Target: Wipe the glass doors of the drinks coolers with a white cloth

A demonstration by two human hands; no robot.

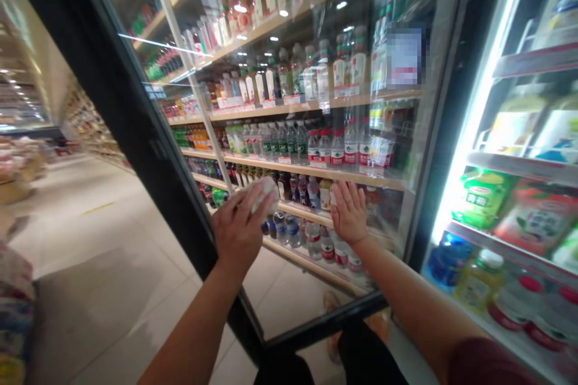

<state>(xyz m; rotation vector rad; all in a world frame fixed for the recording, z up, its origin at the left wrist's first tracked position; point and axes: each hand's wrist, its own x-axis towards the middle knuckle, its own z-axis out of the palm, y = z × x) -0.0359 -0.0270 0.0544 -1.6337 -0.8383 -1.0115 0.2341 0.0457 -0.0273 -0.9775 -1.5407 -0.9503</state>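
Your left hand (237,231) grips a white cloth (264,192) against the open glass door (293,295) — your right hand (348,213) lies flat, fingers spread, just beside it. Which part of the glass is already wiped, I cannot tell.

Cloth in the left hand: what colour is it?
White; the cloth shows best in the head view.

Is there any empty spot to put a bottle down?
The grey floor left of the glass door is bare. Shelves behind the glass and fridge shelves at right are packed with bottles. Between the left hand with its white cloth and the right hand, glass is free.
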